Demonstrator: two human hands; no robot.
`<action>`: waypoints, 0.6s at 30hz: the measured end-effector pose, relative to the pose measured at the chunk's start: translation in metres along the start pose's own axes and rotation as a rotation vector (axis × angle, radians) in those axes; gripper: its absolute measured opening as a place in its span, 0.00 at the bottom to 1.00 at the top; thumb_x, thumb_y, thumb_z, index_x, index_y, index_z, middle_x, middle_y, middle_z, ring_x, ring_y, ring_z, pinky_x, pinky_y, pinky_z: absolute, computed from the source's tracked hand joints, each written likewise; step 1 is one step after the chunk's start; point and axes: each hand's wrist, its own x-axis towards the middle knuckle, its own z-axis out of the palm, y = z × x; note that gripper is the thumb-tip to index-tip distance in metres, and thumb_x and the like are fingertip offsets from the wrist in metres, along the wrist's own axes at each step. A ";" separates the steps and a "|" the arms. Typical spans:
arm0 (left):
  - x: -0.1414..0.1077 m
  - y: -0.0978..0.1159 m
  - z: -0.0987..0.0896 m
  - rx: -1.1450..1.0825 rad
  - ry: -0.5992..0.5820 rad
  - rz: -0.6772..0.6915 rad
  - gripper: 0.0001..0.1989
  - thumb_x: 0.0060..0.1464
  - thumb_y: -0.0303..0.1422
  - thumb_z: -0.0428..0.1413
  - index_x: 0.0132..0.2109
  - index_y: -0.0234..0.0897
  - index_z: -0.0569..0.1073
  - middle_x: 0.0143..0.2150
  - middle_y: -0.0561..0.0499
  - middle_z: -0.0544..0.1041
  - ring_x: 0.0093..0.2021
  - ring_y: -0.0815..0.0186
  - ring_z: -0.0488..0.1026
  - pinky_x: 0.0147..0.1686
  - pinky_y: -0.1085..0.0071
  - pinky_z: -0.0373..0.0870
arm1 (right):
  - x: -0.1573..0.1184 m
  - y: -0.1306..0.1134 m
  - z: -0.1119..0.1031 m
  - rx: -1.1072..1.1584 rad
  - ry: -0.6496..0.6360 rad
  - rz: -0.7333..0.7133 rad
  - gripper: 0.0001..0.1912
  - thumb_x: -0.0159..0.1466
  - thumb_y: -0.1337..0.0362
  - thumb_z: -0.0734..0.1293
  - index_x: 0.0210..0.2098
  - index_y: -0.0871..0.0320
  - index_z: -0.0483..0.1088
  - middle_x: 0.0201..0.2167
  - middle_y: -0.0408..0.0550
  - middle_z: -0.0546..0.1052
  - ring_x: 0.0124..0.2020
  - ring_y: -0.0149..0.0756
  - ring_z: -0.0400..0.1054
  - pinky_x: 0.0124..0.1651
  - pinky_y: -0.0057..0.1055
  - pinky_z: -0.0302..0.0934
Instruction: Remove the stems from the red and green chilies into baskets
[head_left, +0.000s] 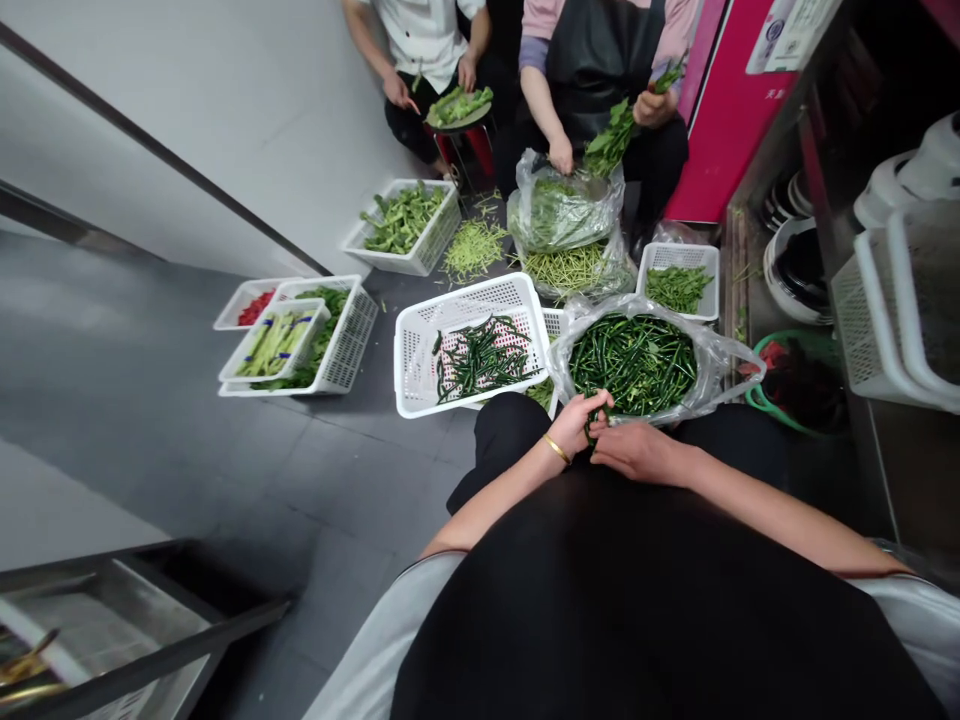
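Observation:
Dark green chili peppers show between my two hands, just above my lap. My left hand, with a gold bangle at its wrist, is closed around them. Against it, my right hand has its fingers pinched at the peppers' lower ends; what exactly sits in those fingertips is hidden. Right in front of my hands stands an open clear plastic bag full of long green chili peppers. To its left, a white perforated basket holds a smaller heap of chili peppers.
Two people sit opposite, one holding leafy greens over a plastic bag. Trimmings lie on the floor. White baskets of vegetables stand left. A green basket and a metal shelf are at right.

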 end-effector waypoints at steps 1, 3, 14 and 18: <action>0.001 0.004 -0.003 -0.067 -0.015 0.009 0.16 0.47 0.40 0.63 0.30 0.34 0.67 0.20 0.57 0.62 0.16 0.77 0.54 0.16 0.77 0.43 | -0.002 0.007 -0.008 -0.056 -0.050 0.058 0.19 0.72 0.56 0.56 0.33 0.56 0.74 0.28 0.47 0.75 0.30 0.33 0.68 0.35 0.28 0.58; 0.000 0.014 -0.009 -0.198 -0.048 0.065 0.15 0.46 0.38 0.62 0.28 0.35 0.64 0.22 0.55 0.63 0.17 0.75 0.57 0.16 0.78 0.45 | -0.005 0.030 -0.024 -0.242 -0.084 0.287 0.14 0.70 0.57 0.60 0.39 0.56 0.75 0.33 0.50 0.76 0.33 0.35 0.68 0.37 0.29 0.58; -0.012 0.043 -0.015 -0.106 -0.025 0.094 0.10 0.42 0.28 0.60 0.34 0.32 0.70 0.22 0.55 0.65 0.21 0.72 0.64 0.17 0.78 0.50 | 0.027 0.104 -0.044 -0.417 0.266 0.393 0.13 0.69 0.63 0.59 0.40 0.57 0.76 0.39 0.54 0.75 0.43 0.42 0.68 0.46 0.36 0.60; -0.002 0.049 0.003 0.009 -0.018 0.273 0.19 0.41 0.35 0.68 0.40 0.33 0.73 0.18 0.62 0.56 0.16 0.78 0.52 0.17 0.79 0.44 | 0.024 0.086 -0.067 -0.072 0.600 0.421 0.09 0.66 0.58 0.63 0.36 0.56 0.71 0.34 0.48 0.75 0.36 0.38 0.69 0.42 0.35 0.63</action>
